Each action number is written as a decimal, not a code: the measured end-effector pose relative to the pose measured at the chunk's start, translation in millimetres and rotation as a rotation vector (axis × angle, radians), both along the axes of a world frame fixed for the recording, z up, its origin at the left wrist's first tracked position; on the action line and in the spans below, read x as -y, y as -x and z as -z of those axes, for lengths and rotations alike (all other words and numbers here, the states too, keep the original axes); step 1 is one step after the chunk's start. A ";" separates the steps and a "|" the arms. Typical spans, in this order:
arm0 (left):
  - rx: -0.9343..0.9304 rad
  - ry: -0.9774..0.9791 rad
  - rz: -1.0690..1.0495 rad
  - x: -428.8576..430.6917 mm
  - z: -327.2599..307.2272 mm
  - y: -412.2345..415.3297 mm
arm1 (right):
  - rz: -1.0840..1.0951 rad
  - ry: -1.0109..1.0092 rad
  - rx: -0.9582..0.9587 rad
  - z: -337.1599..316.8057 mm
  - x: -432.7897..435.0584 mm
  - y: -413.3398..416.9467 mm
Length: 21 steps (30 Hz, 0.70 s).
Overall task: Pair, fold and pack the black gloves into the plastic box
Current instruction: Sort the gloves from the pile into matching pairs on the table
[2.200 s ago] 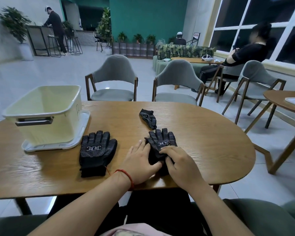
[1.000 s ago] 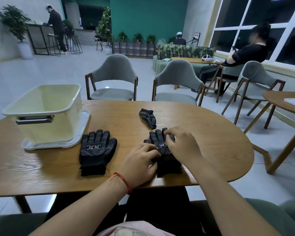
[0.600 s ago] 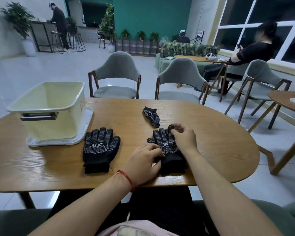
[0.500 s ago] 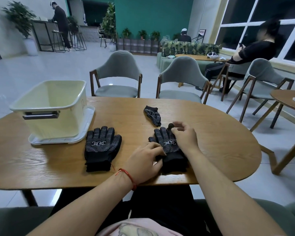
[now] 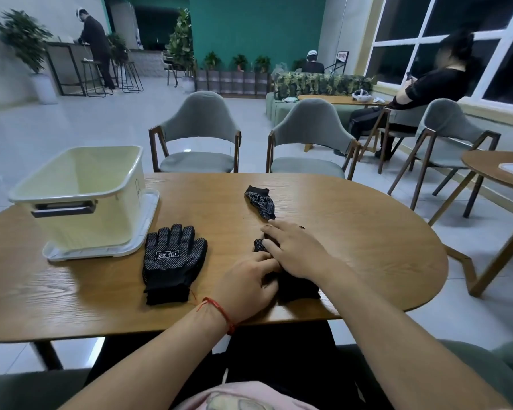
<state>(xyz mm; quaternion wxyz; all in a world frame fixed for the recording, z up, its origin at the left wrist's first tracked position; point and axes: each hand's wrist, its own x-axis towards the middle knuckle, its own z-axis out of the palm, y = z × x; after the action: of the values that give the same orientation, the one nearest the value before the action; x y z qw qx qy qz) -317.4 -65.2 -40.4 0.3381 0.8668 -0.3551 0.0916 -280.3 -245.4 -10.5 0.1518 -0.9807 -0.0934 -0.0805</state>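
Near the front edge of the wooden surface lies the covered glove, black and mostly hidden by both hands, so that only its cuff and one fingertip show. The right hand lies flat on top of it, fingers stretched forward and holding nothing. The left hand, with a red string on the wrist, rests on the left side of this glove, its fingers lightly bent, pressing and not wrapped around it. Just beyond the right fingertips, not touching them, is the folded glove, small and dotted. To the left of the hands the flat glove lies with its dots up; if another one is under it I cannot tell. So black gloves are in three places. The flat glove lies between the hands and the one cream plastic box, which stands open on its white lid at the left end. Behind the surface stand two grey chairs, and a third chair is further right, near a round table. Three persons are far behind: one standing, two seated.
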 end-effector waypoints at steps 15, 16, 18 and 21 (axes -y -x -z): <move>-0.222 0.316 -0.353 -15.7 -12.7 -3.4 | 0.144 0.107 -0.243 12.4 1.8 -8.1; -0.273 0.337 -0.381 -17.8 -12.3 -7.0 | 0.136 0.125 -0.257 9.8 2.2 -8.9; -0.344 0.379 -0.414 -20.2 -10.2 -14.1 | 0.119 0.163 -0.309 -1.8 3.3 -12.4; -0.363 0.429 -0.430 -20.6 -8.0 -19.0 | 0.142 0.187 -0.294 -24.6 1.7 -32.1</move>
<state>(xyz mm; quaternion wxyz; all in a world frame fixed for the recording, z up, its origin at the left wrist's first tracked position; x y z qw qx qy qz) -298.4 -44.6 -32.4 0.5428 0.8332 -0.0716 0.0776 -248.2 -247.2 14.1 0.0658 -0.9959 -0.0079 0.0620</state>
